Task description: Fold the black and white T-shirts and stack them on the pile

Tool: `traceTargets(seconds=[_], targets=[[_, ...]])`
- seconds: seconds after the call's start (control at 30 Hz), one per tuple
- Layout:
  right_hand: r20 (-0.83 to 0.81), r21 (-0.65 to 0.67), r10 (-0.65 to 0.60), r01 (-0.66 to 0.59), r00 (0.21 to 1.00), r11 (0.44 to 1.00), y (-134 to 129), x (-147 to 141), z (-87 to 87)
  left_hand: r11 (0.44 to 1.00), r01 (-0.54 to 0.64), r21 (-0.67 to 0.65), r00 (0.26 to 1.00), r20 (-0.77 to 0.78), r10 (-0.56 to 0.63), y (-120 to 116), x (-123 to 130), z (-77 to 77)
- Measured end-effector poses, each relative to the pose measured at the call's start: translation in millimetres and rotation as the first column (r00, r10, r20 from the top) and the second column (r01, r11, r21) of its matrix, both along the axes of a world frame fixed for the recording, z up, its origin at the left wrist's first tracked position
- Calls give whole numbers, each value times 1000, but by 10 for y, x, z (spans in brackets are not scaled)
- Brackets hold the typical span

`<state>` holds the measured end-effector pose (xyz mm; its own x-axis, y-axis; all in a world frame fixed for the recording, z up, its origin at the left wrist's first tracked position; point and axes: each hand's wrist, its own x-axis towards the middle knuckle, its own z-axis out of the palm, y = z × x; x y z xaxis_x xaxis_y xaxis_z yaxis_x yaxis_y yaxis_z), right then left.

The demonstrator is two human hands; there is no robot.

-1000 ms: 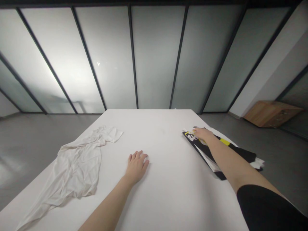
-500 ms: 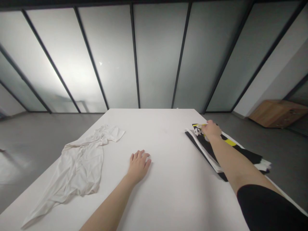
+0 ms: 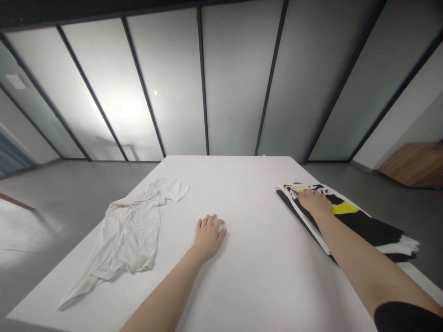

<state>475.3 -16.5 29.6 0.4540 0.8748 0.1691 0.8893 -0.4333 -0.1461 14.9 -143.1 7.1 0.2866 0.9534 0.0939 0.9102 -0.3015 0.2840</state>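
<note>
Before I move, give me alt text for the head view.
The right hand is on a black, white and yellow cloth stack on a white table; the left hand lies mid-table, right of a crumpled white garment.

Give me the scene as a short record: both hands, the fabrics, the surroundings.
Left hand: the left hand, palm down on the white rectangular table, holding nothing
Right hand: the right hand, on top of the layered black, white and yellow fabric stack; grip unclear
Stack position: table's right side
Left side: crumpled white cloth garment, untouched
Background: dark-framed frosted glass panels; brown wooden furniture at far right
</note>
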Motion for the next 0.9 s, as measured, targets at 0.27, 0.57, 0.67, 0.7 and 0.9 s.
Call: traceTargets(seconds=[0.27,0.57,0.67,0.7,0.9], targets=[[26,-66,106,-104,994,992,-139,-567,-9,997,74,-33,997,36,-73,84,-175,-26],[-141,-30,668,-678,730,735,-1083,-1970,-577,895,-438,81,896,115,428,414,-811,155],[-180,-8,678,-690,713,724,-1077,-1921,-555,703,-706,89,708,80,701,436,-1153,220],[-180,0,684,-696,707,718,-1061,-1894,-544,638,-767,68,641,42,766,432,-1253,223],[-147,-3,685,-692,714,722,-1043,-1879,-537,673,-738,-41,667,-192,720,390,-1363,194]])
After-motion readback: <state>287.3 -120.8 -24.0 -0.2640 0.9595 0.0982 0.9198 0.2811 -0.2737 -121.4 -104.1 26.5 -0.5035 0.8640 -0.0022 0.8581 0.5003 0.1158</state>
